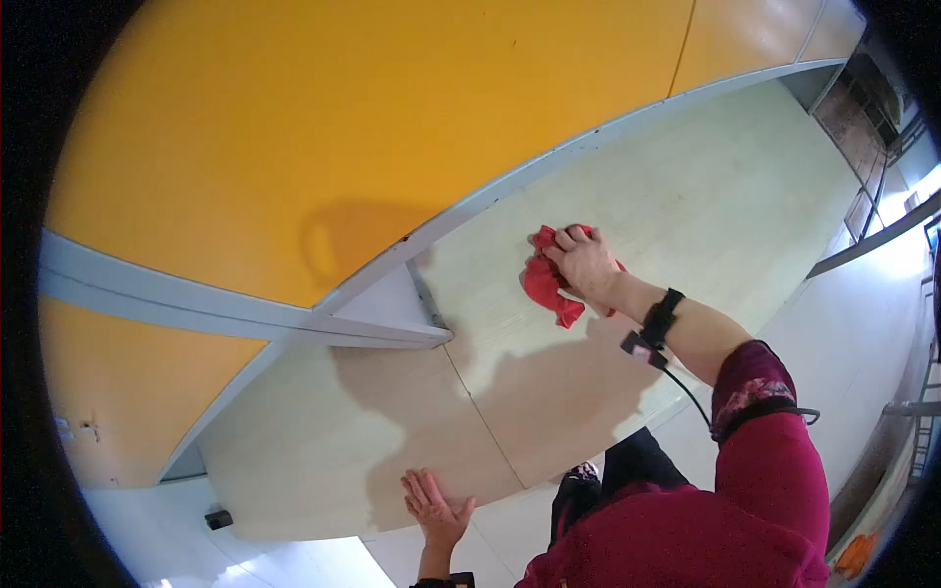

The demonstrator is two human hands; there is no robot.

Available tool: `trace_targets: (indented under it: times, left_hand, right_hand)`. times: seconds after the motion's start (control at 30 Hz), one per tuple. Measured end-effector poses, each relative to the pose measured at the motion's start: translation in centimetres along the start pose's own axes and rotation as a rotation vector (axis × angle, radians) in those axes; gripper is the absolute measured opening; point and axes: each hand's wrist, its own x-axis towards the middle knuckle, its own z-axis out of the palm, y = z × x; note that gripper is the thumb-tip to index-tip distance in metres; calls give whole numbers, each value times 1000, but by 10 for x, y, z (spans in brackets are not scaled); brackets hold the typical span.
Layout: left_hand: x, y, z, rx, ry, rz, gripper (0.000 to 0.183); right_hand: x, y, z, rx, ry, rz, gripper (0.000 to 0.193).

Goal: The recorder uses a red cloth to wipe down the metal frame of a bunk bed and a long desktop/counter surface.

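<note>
A red cloth (542, 282) lies bunched on the pale desk top (725, 186), below the yellow partition. Pressing down on it is my right hand (586, 263), its fingers curled over the fabric; part of the cloth is hidden under the palm. My left hand (436, 508) rests flat near the desk's front edge, fingers stretched out, with nothing in it. A black strap with a small device and cable (659, 328) sits on my right wrist.
Yellow panels (372, 127) with a grey frame rise behind the desk. A grey divider (392, 323) juts out over a seam in the desk top. A small black object (219, 519) is beyond the left end. Something orange (856, 556) lies at lower right.
</note>
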Motion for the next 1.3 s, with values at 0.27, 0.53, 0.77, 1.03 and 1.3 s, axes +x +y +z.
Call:
trace_targets:
  times: [0.27, 0.53, 0.77, 1.03, 1.3]
  left_hand:
    - [13, 16, -4, -26, -53, 5, 104]
    - [1, 8, -4, -49, -7, -52, 104]
    - [3, 14, -3, -41, -28, -76, 104]
    - [-8, -19, 10, -14, 40, 0, 106]
    - [-6, -6, 9, -21, 28, 2, 108]
  right_hand:
    - [134, 62, 14, -23, 243, 293, 31]
    - [-20, 2, 9, -130, -9, -77, 40]
    - [90, 38, 17, -96, 179, 118, 32]
    - [31, -83, 32, 120, 289, -371, 30]
    - [-80, 215, 2, -84, 332, 724, 18]
